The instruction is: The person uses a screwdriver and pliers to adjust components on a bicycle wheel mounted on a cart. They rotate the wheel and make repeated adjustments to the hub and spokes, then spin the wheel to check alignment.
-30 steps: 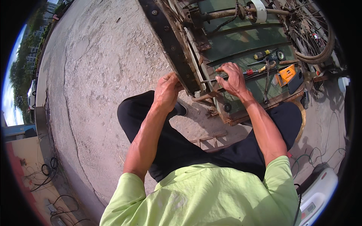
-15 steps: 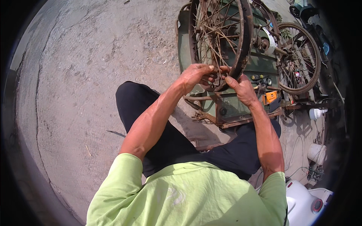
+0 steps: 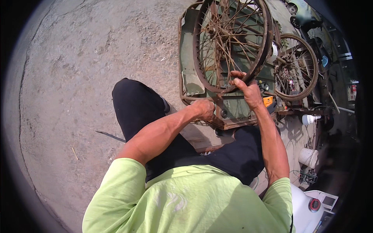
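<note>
A rusty spoked wheel stands tilted over the green metal bed of a cart. At its lower right, my right hand grips the rim, thumb on the near side and fingers reaching in among the spokes. My left hand is below the wheel, beside the cart's front left corner and apart from the rim. Its fingers are curled closed and mostly hidden behind the back of the hand, so what they hold, if anything, cannot be seen.
Right of my right hand lie an orange-and-black tool and other small tools. A second spoked wheel with a tyre stands farther right. White buckets and a white vehicle part are at the right. A thin dark rod lies by my left knee.
My left hand has left the spokes and dropped down toward the cart's corner. My right hand keeps its hold on the rim, and the wheel's face has turned more toward me.
</note>
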`<state>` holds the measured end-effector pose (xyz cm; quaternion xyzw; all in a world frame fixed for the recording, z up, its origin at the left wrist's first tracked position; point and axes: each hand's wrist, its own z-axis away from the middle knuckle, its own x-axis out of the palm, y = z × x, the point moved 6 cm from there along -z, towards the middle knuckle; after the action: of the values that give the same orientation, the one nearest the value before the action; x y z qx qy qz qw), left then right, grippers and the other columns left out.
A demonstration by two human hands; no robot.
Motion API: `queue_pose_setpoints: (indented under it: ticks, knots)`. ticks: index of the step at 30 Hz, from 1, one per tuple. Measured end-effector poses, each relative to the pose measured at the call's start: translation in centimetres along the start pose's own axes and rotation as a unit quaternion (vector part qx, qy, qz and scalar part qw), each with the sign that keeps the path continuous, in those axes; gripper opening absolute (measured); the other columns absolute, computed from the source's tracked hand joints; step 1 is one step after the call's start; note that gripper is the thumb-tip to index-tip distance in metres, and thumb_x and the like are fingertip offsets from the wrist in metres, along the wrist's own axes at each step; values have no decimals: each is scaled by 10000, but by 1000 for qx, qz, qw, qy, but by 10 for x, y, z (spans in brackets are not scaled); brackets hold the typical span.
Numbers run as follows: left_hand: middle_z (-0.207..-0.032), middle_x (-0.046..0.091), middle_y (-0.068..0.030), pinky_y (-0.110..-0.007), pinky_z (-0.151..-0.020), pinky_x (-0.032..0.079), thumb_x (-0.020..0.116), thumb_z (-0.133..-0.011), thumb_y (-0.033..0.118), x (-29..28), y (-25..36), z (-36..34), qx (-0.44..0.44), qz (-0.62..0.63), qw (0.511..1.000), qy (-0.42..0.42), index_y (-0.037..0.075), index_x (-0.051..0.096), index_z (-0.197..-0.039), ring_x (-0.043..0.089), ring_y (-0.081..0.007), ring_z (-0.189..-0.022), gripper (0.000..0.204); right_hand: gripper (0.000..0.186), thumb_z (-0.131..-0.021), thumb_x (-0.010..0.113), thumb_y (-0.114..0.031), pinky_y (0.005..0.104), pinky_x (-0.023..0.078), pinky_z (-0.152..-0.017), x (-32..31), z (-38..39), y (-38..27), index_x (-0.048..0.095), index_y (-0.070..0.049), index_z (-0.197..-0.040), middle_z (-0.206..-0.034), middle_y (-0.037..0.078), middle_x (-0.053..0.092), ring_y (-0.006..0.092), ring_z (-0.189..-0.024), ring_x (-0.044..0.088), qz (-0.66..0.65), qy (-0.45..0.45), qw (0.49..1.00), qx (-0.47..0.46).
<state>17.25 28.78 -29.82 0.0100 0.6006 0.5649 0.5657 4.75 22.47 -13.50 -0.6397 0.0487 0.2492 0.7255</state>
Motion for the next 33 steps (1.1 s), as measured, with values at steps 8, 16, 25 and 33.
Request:
queue_pose_setpoints:
  ticks: [8,16,25,33]
  knots:
    - [-1054,772,-235,-520,-902,575,691,-946,361,12,14,-21,10,38,998,54,18,771,-1116,732,-415,-1042,391,685,-935,803,-473,387,508,-1030,-7,-1,-5,664,19,-1391,-1180,106,722,192,-1123,663,39,5,999,5]
    - [-1282,636,-221,-548,-932,562,655,-961,254,73,36,-72,79,-41,992,86,71,717,-1185,692,-431,-1103,296,933,-944,801,-495,406,441,-1152,-45,2,-65,393,24,-1603,-1437,190,591,260,-1315,586,55,77,992,-89]
    - [-1028,746,-261,-553,-899,530,455,-1099,358,108,25,-112,138,-44,975,168,-4,595,-1320,718,-455,-967,447,896,-956,773,-487,443,466,-1126,-70,-66,-163,405,32,-1587,-1457,254,559,332,-1325,595,230,215,916,-247]
    - [-1204,699,-234,-528,-898,584,679,-900,160,85,40,-98,33,-60,996,49,33,698,-1229,727,-434,-1071,353,768,-946,725,-416,392,513,-1020,-68,-96,-173,492,34,-1523,-1307,184,682,285,-1161,678,271,272,878,-286]
